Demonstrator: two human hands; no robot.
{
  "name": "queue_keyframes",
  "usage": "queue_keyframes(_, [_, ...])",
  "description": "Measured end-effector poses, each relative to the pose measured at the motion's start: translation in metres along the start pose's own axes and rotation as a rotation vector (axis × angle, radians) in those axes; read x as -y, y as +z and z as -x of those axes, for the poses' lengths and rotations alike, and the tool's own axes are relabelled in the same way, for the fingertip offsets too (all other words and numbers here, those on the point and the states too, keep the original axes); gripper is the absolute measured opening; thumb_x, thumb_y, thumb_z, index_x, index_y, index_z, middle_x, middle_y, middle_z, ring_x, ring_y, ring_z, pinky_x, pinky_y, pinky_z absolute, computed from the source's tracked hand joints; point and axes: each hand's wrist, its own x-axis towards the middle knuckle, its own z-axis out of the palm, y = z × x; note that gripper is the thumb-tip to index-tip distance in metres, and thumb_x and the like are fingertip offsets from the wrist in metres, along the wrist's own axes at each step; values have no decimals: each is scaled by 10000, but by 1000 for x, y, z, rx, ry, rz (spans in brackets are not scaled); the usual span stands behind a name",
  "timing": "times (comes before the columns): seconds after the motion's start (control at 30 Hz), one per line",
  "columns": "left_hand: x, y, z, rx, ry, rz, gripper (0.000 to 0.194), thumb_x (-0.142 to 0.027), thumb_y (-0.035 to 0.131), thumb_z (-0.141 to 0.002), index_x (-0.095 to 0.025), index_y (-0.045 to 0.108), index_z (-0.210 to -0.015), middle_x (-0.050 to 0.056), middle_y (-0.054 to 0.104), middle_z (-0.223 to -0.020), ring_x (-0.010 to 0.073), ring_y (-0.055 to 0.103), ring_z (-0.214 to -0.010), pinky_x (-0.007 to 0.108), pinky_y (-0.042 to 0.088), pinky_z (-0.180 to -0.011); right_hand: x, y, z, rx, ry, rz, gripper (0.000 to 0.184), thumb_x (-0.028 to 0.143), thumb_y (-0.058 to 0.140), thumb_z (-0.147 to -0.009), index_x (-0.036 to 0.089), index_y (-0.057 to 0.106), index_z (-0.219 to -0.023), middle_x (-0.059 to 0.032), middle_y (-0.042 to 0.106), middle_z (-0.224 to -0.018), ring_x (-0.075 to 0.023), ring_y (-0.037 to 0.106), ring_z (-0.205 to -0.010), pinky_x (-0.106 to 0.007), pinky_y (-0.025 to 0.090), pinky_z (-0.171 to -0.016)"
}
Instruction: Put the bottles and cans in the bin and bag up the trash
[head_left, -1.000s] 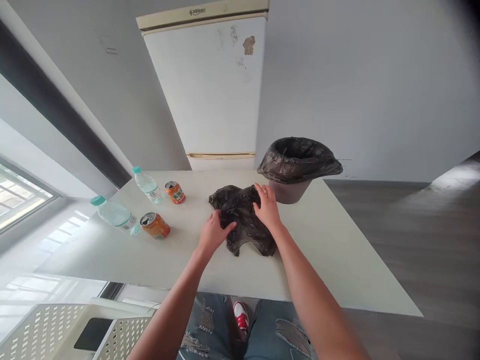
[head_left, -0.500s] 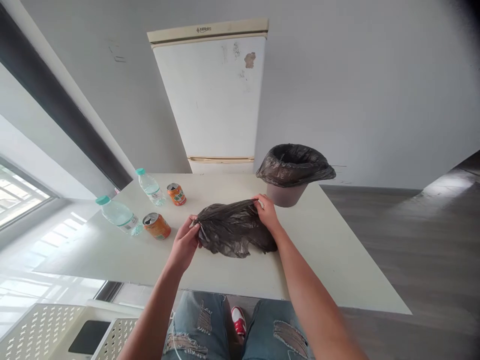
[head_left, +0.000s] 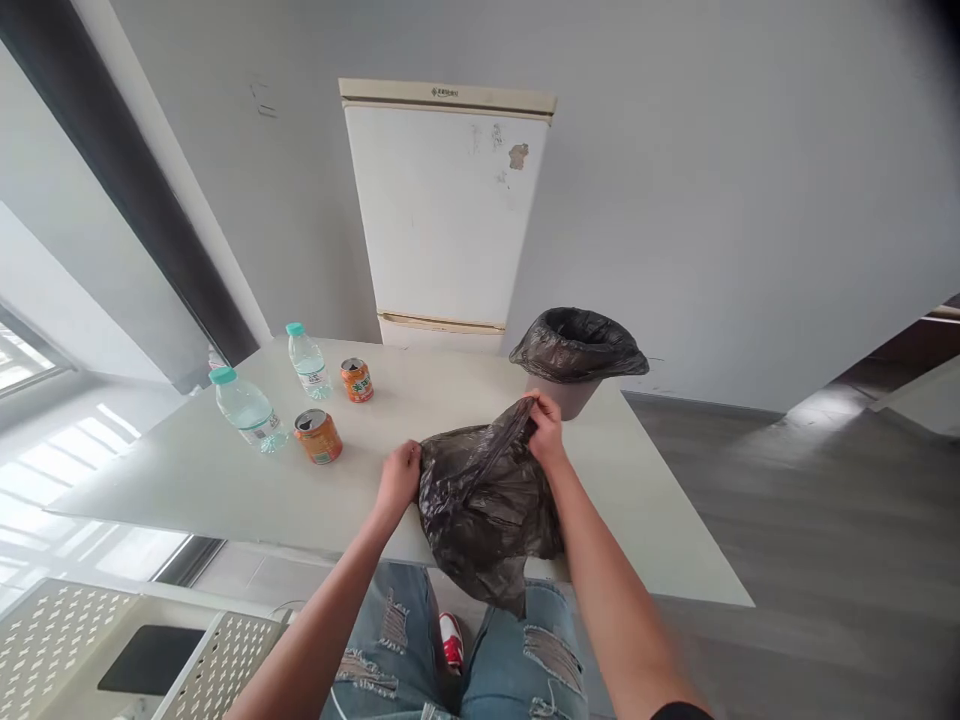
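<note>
A thin black plastic bag [head_left: 487,500] stretches between my two hands above the near edge of the table. My left hand [head_left: 399,476] is closed on its left edge. Its upper right corner is pinched by my right hand [head_left: 547,428], just in front of the trash can. The bag's lower part droops past the table edge over my knees. Behind my right hand stands a trash can [head_left: 570,398] lined with another black bag [head_left: 574,345], whose rim is folded outward.
On the white table [head_left: 360,490], two clear bottles [head_left: 251,412] [head_left: 309,365] and two orange cans [head_left: 318,437] [head_left: 356,381] stand to the left. A white refrigerator [head_left: 442,210] rises behind the table. Perforated plastic baskets [head_left: 60,640] sit at lower left.
The bag has been spread wider and now hangs lower, over the table's near edge. Both hands have shifted somewhat to the right in view, and the camera has turned slightly.
</note>
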Motion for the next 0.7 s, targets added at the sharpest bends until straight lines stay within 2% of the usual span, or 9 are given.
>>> queue_keyframes(0.1, [1,-13,-17,-153,5,-36,269,-293,387,-1024,-223,601,-877,67,718,-849,231,650,-791,316,437,-742,22,-41,2,48,-79,79,347,465,422,-901,256,344,-636,-26,407,-666,-206,448,-676,-358,434,-675])
queue_keyframes(0.17, [-1,-22,-30,-202,24,-64,251,-255,381,-1025,-222,610,-927,78,734,-918,234,661,-825,319,438,-762,32,-74,4,95,-158,304,296,351,387,-880,257,294,-615,-29,375,-649,-209,430,-671,-366,414,-686])
queue_keyframes(0.3, [-7,-27,-51,-210,59,-113,257,-221,362,-1029,-217,616,-988,102,744,-996,254,682,-915,337,465,-820,40,-108,21,171,-118,1046,120,171,471,-796,214,549,-716,-80,589,-822,-238,537,-837,-366,404,-781])
queue_keyframes(0.4, [-8,-23,-49,-227,2,-117,279,-324,363,-1061,-203,614,-1055,136,746,-1042,293,691,-1034,374,487,-888,47,-90,64,-72,-41,1224,327,102,458,-785,187,664,-1025,-146,663,-1126,-267,596,-997,-358,429,-801])
queue_keyframes(0.47, [-4,-20,-37,-195,-107,-130,360,-472,391,-1064,-191,615,-1079,160,749,-1046,336,694,-1078,409,500,-903,53,-62,103,-266,17,1094,263,163,447,-879,180,654,-1039,-141,683,-1049,-260,625,-928,-354,458,-803])
queue_keyframes(0.5, [-1,-19,-30,-159,-160,-156,412,-546,419,-1048,-186,618,-1066,175,750,-1049,360,696,-1087,423,505,-899,56,-46,122,-243,92,984,203,251,472,-934,192,655,-998,-106,694,-940,-243,628,-822,-344,466,-772])
queue_keyframes(0.57, [4,-15,-12,-58,-211,-237,428,-594,502,-1006,-184,623,-999,203,746,-1057,394,696,-1087,434,511,-878,59,-14,152,-125,305,740,302,465,530,-983,202,677,-1000,-73,712,-863,-222,637,-729,-320,475,-705])
queue_keyframes(0.63, [7,-12,2,18,-170,-298,301,-481,557,-998,-188,614,-962,205,742,-1064,390,699,-1078,417,509,-860,58,14,164,-19,455,590,430,591,569,-953,193,697,-1057,-68,725,-841,-221,644,-696,-313,474,-662])
queue_keyframes(0.7, [5,-8,8,10,-80,-287,156,-331,525,-1012,-197,602,-990,181,737,-1077,350,706,-1052,384,502,-835,50,35,159,54,479,556,432,605,616,-908,196,716,-1002,-80,737,-866,-236,665,-742,-317,482,-679])
